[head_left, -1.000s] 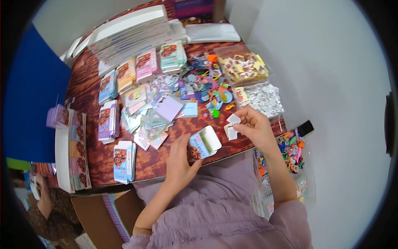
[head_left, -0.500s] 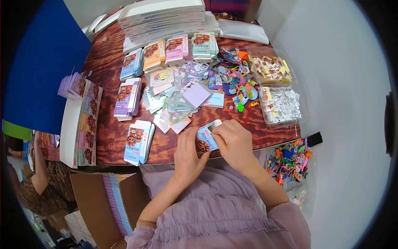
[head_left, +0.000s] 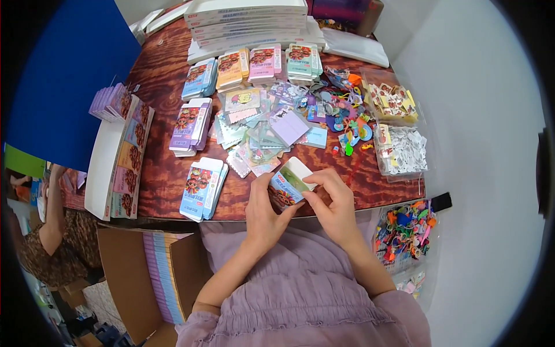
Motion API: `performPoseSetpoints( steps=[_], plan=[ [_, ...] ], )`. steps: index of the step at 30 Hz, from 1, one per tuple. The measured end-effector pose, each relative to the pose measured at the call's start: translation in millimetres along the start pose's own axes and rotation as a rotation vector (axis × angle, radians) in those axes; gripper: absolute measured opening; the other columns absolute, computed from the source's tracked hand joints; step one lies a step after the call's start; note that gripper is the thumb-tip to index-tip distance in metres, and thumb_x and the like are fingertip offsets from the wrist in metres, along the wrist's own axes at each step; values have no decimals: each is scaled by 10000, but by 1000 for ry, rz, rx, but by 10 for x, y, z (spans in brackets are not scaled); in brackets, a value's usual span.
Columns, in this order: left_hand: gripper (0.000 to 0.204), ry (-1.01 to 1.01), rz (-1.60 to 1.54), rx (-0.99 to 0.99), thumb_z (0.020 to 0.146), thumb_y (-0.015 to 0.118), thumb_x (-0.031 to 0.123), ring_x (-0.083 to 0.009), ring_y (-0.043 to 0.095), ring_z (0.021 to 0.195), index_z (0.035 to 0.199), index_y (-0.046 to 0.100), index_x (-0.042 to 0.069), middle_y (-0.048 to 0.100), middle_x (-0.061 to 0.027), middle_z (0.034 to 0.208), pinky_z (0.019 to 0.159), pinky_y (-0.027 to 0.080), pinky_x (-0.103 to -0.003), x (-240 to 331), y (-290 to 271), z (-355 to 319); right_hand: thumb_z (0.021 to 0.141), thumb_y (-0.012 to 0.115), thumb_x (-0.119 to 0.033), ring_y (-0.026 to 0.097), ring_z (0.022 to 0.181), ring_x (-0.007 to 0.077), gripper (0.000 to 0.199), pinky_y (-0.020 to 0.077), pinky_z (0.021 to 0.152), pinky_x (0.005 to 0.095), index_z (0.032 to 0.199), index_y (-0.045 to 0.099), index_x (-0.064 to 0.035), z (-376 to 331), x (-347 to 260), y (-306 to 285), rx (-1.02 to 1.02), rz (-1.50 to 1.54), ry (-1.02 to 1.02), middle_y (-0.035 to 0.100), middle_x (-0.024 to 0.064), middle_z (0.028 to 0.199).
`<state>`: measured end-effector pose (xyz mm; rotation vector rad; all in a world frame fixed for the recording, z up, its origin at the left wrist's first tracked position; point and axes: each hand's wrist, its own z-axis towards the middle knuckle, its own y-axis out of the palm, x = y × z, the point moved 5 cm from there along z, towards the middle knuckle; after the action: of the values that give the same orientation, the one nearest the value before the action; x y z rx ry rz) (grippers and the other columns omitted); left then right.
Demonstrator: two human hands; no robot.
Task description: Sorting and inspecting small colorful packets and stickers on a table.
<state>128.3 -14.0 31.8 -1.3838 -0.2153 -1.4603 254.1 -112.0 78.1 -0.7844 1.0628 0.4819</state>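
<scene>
A small light-blue cardboard box (head_left: 280, 192) with colourful printed figures is tilted at the table's near edge. My left hand (head_left: 264, 209) grips it from the left, fingers and thumb along its sides. My right hand (head_left: 334, 207) pinches the box's right edge by its opening, thumb below and forefinger above. The box's mouth faces up, a white flap raised, and something greenish (head_left: 295, 180) shows inside; I cannot make out what. Just beyond lies a loose heap of patterned cards and clear sachets (head_left: 260, 136). To the left is a stack of similar flat blue boxes (head_left: 202, 188).
Flat box stacks in purple (head_left: 189, 124), orange (head_left: 232, 68), pink (head_left: 265, 61) and green (head_left: 302, 61) ring the heap. Small colourful toys (head_left: 347, 110) lie right of it, beside clear trays (head_left: 399, 174). An open carton (head_left: 124, 277) stands lower left; a person (head_left: 55, 246) sits beyond.
My right fingers have moved from over the box's mouth to its right edge. The box has tipped so its opening and inside show more. The whole view has shifted slightly.
</scene>
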Motion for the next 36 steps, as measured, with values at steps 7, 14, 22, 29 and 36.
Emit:
performPoseSetpoints(
  steps=[7,14,22,29,36],
  plan=[
    [787,-45,-77,-4,690,894,175,-372,609,1061,1315,450,-1,560,-192,1195,856,519,-425,-54,36,-57,844,699,45,655,772,159,233,543,623,268,1065,630,22,-160,-45,8,44,22,-136,602,104,1059],
    [674,-95,-349,-205,826,786,70,-261,661,1084,1409,451,29,553,-166,1246,853,565,-347,85,4,-101,933,590,76,600,1007,102,263,486,880,236,1192,580,31,-144,270,-28,168,552,157,615,75,1132],
    [611,-302,-804,-466,878,684,-62,-174,635,1099,1425,427,29,550,-106,1293,884,553,-300,-22,4,-142,940,594,43,574,902,75,103,466,812,219,1022,656,45,-280,369,-142,-65,411,162,563,31,952],
    [590,-345,-741,-499,902,655,-68,-166,658,1023,1421,395,38,590,-110,1188,839,548,-292,-42,12,-174,973,569,-10,607,991,117,177,484,857,251,1124,641,47,-295,327,-84,-50,488,256,636,100,1110],
    [675,-318,-529,-499,898,671,-46,-204,669,992,1466,323,64,595,-145,1180,802,553,-314,-1,-3,-223,927,647,-1,638,973,110,98,511,831,248,1020,640,30,-345,514,63,-30,454,249,671,114,1068]
  ],
)
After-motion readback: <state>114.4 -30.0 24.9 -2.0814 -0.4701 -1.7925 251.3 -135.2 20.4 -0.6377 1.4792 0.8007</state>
